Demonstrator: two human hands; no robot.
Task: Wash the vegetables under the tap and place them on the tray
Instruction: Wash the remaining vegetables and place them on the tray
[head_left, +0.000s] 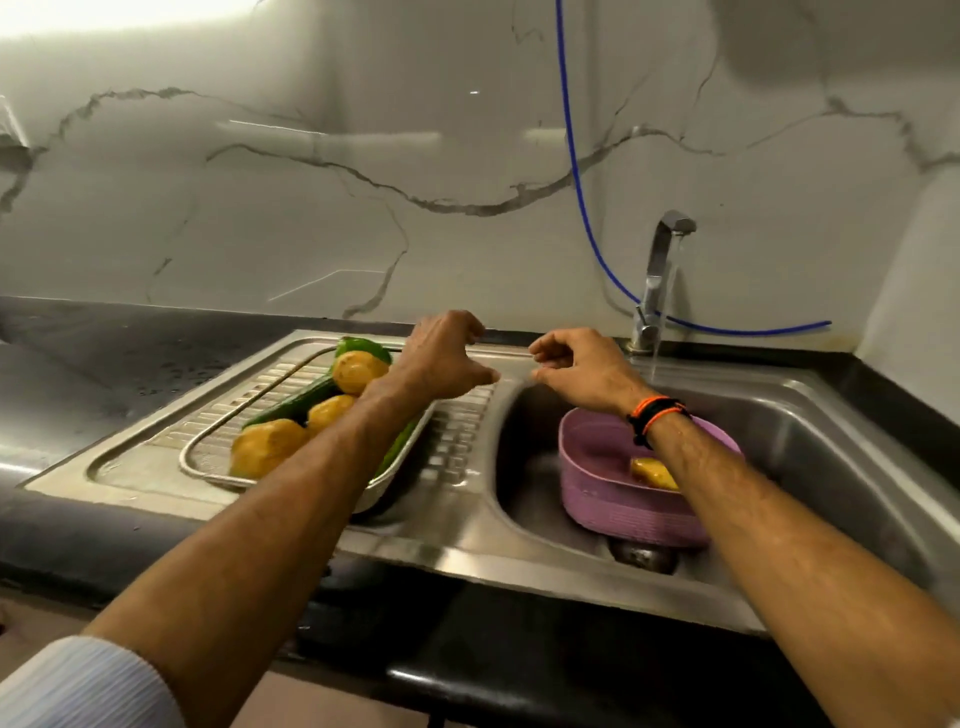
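Head view: three potatoes (358, 370) on one tray (208, 457).

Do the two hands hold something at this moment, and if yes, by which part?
Nothing is held. The left hand hangs above the tray, the right hand above the sink edge, both with loosely curled, empty fingers.

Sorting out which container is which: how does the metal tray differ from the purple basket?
The metal tray sits on the drainboard; the purple basket sits in the sink bowl. The tray is shallow steel, the basket deeper plastic. The tray holds several vegetables, the basket one yellow piece. Neither is held.
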